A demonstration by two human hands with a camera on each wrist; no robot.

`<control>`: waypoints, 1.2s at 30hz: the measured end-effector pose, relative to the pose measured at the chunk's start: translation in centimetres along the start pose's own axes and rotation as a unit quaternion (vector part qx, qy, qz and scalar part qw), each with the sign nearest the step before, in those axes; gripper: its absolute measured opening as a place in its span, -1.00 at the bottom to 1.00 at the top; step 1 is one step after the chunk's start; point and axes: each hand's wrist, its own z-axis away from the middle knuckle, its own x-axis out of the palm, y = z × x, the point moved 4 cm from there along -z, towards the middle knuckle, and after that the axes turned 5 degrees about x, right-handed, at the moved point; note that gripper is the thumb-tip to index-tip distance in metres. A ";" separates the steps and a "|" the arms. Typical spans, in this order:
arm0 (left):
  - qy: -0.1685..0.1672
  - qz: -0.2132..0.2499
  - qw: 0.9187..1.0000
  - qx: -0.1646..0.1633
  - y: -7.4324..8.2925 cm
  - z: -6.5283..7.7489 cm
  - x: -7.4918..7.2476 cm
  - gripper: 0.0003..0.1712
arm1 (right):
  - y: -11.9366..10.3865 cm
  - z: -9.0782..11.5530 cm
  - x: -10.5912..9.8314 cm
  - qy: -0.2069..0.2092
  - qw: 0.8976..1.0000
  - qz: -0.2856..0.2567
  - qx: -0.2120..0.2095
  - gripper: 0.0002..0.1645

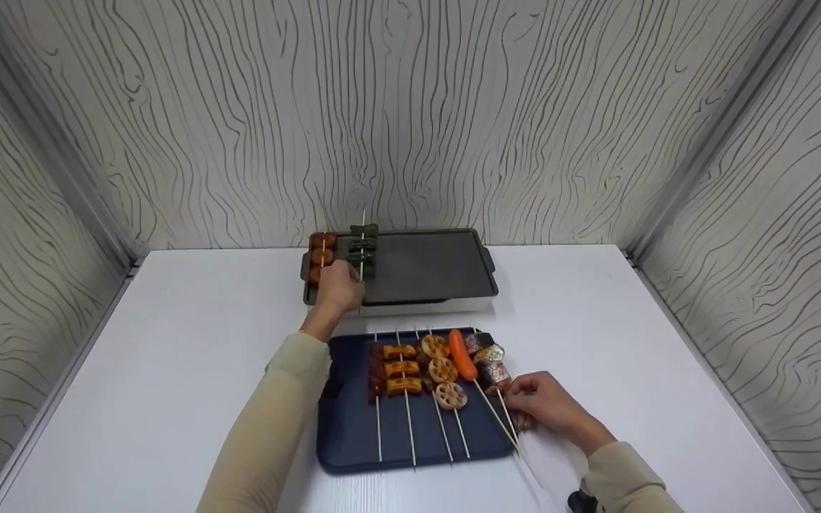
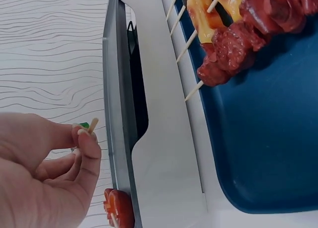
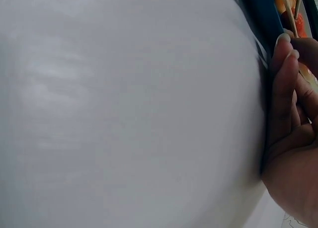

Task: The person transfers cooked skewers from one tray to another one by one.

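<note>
My left hand (image 1: 340, 286) pinches the lower stick of a green pepper skewer (image 1: 363, 246) between thumb and fingertips, over the left part of the dark griddle (image 1: 432, 267). In the left wrist view the stick's end (image 2: 93, 124) pokes out past the fingertips. Left of it, on the griddle, lies a skewer of orange-brown round pieces (image 1: 323, 249), partly behind the hand. At the right edge of the blue tray (image 1: 353, 442), my right hand (image 1: 544, 405) has its fingers curled around the stick of a skewer with dark-skinned chunks (image 1: 494, 372).
On the tray lie skewers of dark red meat (image 1: 376, 374), yellow-brown pieces (image 1: 402, 369) and lotus root slices (image 1: 443, 370), plus an orange sausage (image 1: 462, 355) whose stick crosses its neighbour's. The griddle stands behind the tray, near the patterned back wall (image 1: 396, 128).
</note>
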 end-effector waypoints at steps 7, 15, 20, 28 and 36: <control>-0.003 0.007 1.000 -0.005 0.1 0.4 -0.3 -0.42 | -0.2 0.2 0.1 -0.010 1.000 -0.005 -0.002 -0.82; 0.001 0.015 1.000 -0.010 0.6 1.9 -1.1 -0.83 | 0.0 0.0 0.4 -0.023 1.000 -0.016 -0.004 -0.80; 0.003 0.031 0.999 0.009 1.3 3.0 -1.5 -0.90 | 0.0 -0.1 0.2 -0.020 1.000 -0.014 -0.004 -0.81; -0.019 0.050 0.998 0.018 2.5 4.5 -1.5 -0.89 | 0.1 -0.1 -0.2 -0.014 1.000 -0.014 0.000 -0.82; -0.037 0.082 0.996 0.024 2.7 6.5 -1.1 -0.91 | 0.4 -0.2 0.0 -0.017 1.000 -0.023 0.003 -0.82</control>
